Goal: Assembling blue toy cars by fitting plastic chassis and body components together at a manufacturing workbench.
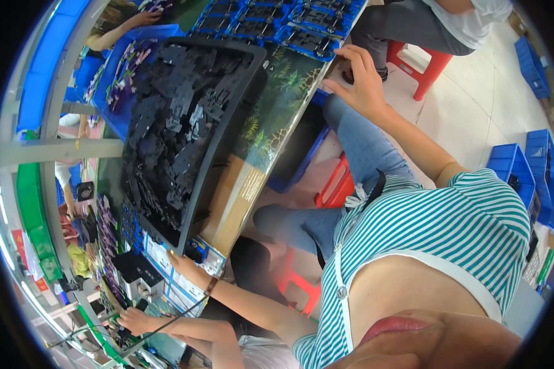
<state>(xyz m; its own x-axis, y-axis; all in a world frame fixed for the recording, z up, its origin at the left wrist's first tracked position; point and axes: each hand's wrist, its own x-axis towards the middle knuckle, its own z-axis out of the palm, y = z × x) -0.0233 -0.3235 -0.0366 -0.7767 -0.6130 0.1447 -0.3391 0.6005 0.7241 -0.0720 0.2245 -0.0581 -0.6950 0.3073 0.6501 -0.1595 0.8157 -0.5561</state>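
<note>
**Inspector:** Start with the largest item.

**Assistant:** The table [271, 117] runs from the top centre down to the lower left, with a leaf-patterned top. On it, left of centre, lies the black tray [231, 123], heaped with black parts [166, 129]. Blue jigs [277, 24] stand in rows along the top edge.

**Inspector:** Right arm?

**Assistant:** It is bare and reaches from the striped shoulder at the right up towards the top centre. The right hand [362, 83] is palm down with the fingers spread. The fingertips rest at the table's near edge, well apart from the tray.

**Inspector:** Left arm?

**Assistant:** It extends from the bottom centre to the lower left, with a bracelet [211, 285] at the wrist. The left hand [184, 264] meets the tray's lower corner, fingers together against the rim. Whether it grips the rim or only touches it cannot be told.

**Inspector:** Anyone else?

**Assistant:** A co-worker's hand [135, 320] is at the bottom left, among small parts. Another person's arm [120, 31] reaches in at the upper left.
</note>
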